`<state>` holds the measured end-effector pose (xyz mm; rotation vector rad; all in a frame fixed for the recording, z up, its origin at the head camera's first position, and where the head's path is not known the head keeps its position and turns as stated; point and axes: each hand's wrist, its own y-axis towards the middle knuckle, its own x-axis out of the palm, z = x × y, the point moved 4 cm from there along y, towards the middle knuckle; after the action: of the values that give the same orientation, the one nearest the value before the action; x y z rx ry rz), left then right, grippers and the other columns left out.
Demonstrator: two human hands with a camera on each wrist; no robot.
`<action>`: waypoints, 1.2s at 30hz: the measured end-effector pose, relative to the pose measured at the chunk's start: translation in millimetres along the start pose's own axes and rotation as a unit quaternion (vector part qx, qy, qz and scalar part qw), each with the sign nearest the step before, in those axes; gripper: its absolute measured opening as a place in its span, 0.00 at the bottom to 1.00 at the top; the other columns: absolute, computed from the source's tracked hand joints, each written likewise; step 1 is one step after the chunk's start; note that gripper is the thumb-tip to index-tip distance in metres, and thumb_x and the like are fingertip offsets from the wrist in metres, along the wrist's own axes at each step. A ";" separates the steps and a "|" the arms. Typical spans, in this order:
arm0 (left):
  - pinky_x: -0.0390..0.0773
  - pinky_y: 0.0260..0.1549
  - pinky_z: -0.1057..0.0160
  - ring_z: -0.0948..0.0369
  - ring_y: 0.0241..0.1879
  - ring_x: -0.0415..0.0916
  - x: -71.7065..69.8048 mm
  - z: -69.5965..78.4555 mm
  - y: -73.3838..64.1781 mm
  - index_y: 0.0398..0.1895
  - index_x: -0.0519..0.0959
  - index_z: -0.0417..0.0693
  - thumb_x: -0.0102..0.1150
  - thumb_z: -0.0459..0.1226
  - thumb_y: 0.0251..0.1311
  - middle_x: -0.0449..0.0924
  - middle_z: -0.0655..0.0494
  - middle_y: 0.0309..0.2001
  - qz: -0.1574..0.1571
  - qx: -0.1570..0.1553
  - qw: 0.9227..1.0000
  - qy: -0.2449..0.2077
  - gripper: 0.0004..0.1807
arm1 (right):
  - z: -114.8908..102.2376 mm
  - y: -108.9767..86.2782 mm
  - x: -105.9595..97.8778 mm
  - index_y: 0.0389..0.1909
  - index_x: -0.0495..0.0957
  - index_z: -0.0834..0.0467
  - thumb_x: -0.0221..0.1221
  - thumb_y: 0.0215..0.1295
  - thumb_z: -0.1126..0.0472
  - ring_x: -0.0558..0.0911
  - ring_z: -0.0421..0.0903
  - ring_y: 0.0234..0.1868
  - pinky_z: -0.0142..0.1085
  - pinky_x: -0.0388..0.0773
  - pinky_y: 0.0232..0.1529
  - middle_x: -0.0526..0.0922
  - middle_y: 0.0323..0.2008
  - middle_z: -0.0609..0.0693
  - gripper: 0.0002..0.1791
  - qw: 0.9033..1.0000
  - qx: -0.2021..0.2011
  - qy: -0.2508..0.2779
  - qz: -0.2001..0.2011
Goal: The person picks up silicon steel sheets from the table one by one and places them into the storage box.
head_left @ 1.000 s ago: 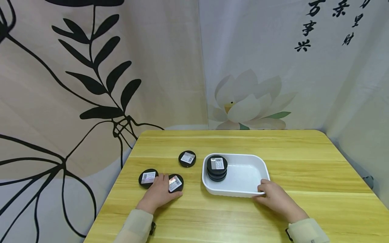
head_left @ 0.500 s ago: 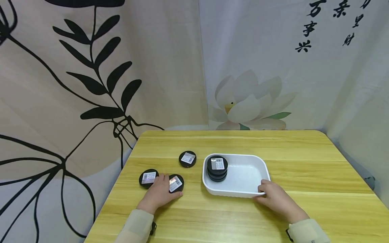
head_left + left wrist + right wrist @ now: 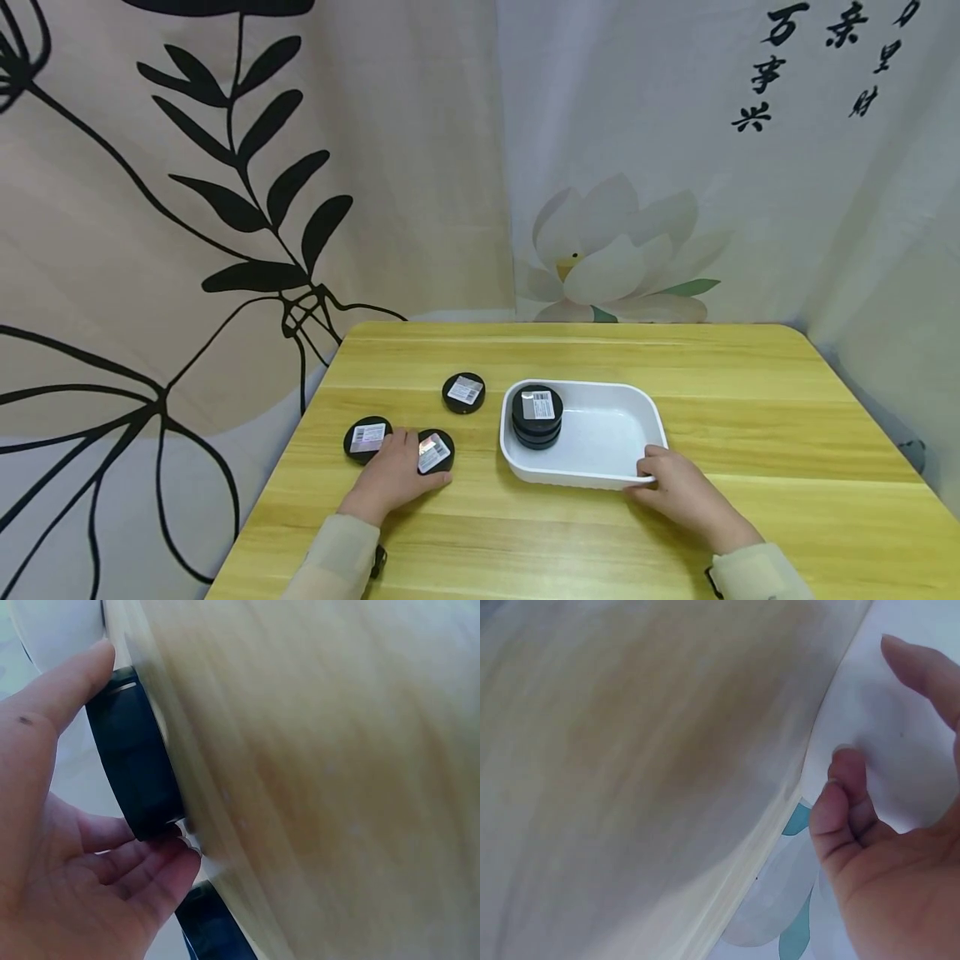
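In the head view, my left hand (image 3: pixel 393 477) holds a flat round black container (image 3: pixel 436 451) with a barcode label; the left wrist view has the thumb on one side of this black container (image 3: pixel 135 757) and curled fingers on the other. A second black container (image 3: pixel 367 439) lies just left of those fingers, and a third (image 3: pixel 463 392) sits farther back. My right hand (image 3: pixel 678 492) grips the near right corner of a white tray (image 3: pixel 622 480), thumb and fingers either side of its rim. Inside the tray's left end stands a stack of black containers (image 3: pixel 537 415).
All of this rests on a yellow wood-grain table (image 3: pixel 525 550). Its far edge meets a hanging printed cloth (image 3: pixel 420 167). The tray's middle and right part show bare white floor. Wood surface lies between the left hand and the tray.
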<state>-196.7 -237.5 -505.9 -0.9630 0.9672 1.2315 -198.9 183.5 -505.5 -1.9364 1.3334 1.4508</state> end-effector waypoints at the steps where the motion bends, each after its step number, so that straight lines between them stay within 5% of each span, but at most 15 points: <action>1: 0.74 0.61 0.45 0.41 0.60 0.69 0.1 -0.3 0.7 0.65 0.66 0.25 0.69 0.66 0.51 0.69 0.32 0.62 0.001 0.000 1.000 0.000 0.57 | -0.1 -0.2 0.0 0.17 0.70 0.45 0.74 0.53 0.56 0.62 0.31 0.26 0.28 0.65 0.29 0.64 0.24 0.37 0.19 1.000 0.000 0.001 0.000; 36: 0.76 0.61 0.47 0.50 0.59 0.72 -6.9 17.7 9.7 0.69 0.66 0.33 0.71 0.67 0.46 0.70 0.40 0.63 0.024 0.006 0.999 -0.028 0.58 | -2.0 -0.6 -0.5 0.17 0.70 0.45 0.74 0.52 0.56 0.63 0.31 0.26 0.29 0.65 0.29 0.64 0.24 0.37 0.20 1.000 0.002 0.004 0.007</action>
<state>-205.8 -221.9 -494.5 -0.8955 0.9590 1.2846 -197.4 182.6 -504.4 -1.9359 1.3550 1.4460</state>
